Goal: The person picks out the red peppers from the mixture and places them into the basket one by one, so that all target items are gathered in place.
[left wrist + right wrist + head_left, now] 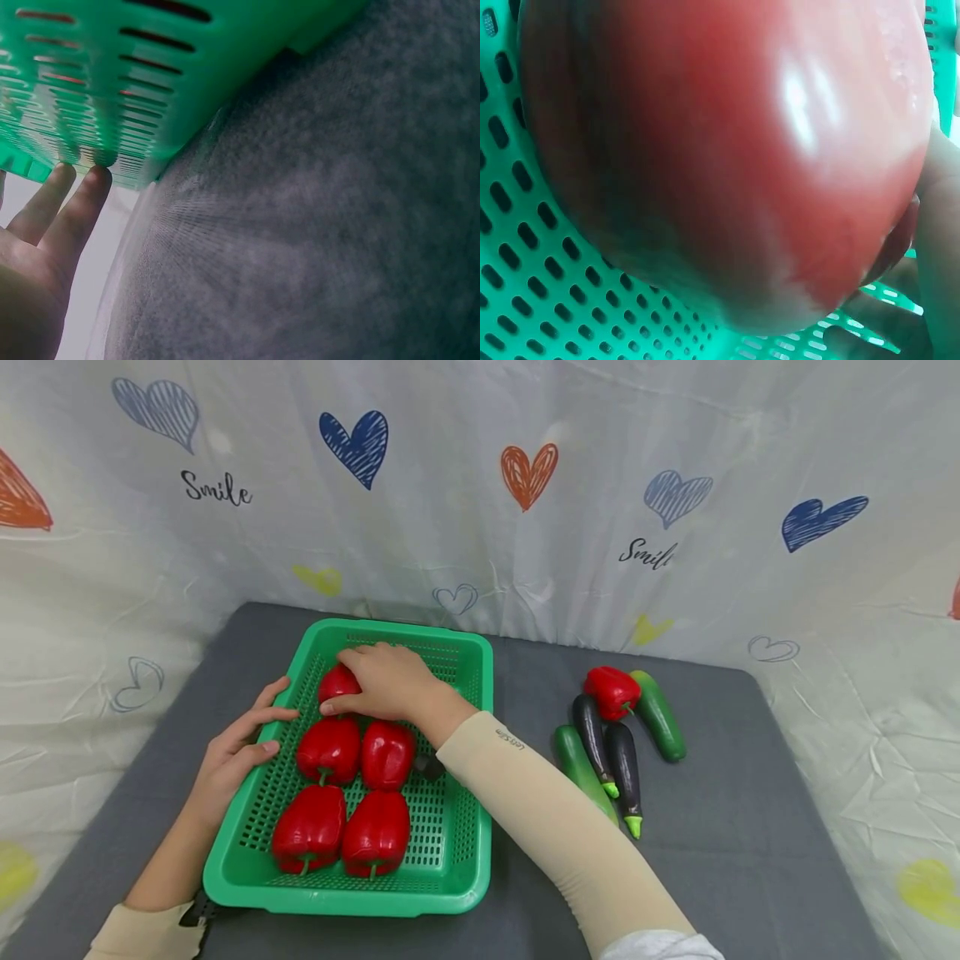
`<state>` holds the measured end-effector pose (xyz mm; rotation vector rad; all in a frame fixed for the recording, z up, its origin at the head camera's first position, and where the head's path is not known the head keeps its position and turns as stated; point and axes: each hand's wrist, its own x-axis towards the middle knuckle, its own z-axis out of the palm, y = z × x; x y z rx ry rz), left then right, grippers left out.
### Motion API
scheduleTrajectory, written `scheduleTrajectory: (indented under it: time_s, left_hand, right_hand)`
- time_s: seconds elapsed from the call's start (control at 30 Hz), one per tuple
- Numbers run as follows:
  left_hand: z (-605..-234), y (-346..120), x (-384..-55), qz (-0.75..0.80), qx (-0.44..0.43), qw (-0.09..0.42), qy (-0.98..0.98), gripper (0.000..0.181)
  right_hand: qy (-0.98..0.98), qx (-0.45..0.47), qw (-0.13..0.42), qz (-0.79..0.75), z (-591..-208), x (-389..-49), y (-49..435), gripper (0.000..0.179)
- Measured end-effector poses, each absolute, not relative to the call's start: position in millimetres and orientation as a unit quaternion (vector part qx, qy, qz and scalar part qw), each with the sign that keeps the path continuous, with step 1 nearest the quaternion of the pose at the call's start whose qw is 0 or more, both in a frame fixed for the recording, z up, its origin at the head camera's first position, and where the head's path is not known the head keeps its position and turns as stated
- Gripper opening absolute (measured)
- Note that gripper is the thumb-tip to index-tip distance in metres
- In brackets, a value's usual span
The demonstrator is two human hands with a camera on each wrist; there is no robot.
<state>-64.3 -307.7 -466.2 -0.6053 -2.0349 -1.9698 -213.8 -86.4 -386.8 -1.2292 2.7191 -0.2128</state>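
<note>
In the head view, a green plastic basket (pixel 345 900) holds several red bell peppers. My right hand (pixel 393 681) reaches into its far left part and grips a red bell pepper (pixel 337 683), thumb on the near side and fingers over the far side. Another bell pepper (pixel 727 150) fills most of the right wrist view and partly hides that hand. Along the left side of the basket, my left hand (pixel 236 753) touches the rim with extended fingers. The left wrist view shows two fingertips (pixel 96 178) against the slotted outer wall (pixel 210 45).
Right of the basket on the grey cloth (pixel 720 827) lie a loose red bell pepper (pixel 611 691), two eggplants (pixel 624 768) and two green cucumber-like vegetables (pixel 660 714). A white curtain (pixel 450 527) with printed hearts hangs behind the table.
</note>
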Motion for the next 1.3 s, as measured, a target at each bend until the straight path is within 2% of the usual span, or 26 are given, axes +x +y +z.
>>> scheduleTrajectory:
  time_s: [0.87, 1.3]
  left_hand:
    - [-467.4, -304.4, -65.8, -0.678, -0.226, 0.144, -0.684, 0.041]
    - [-464.3, -307.4, -64.5, -0.667, -0.224, 0.125, -0.7, 0.038]
  right_hand:
    - [0.908, -0.403, 0.094, -0.07, -385.1, -213.6, -83.7, 0.083]
    - [0.91, -0.4, 0.083, -0.068, -385.4, -214.2, -83.2, 0.082]
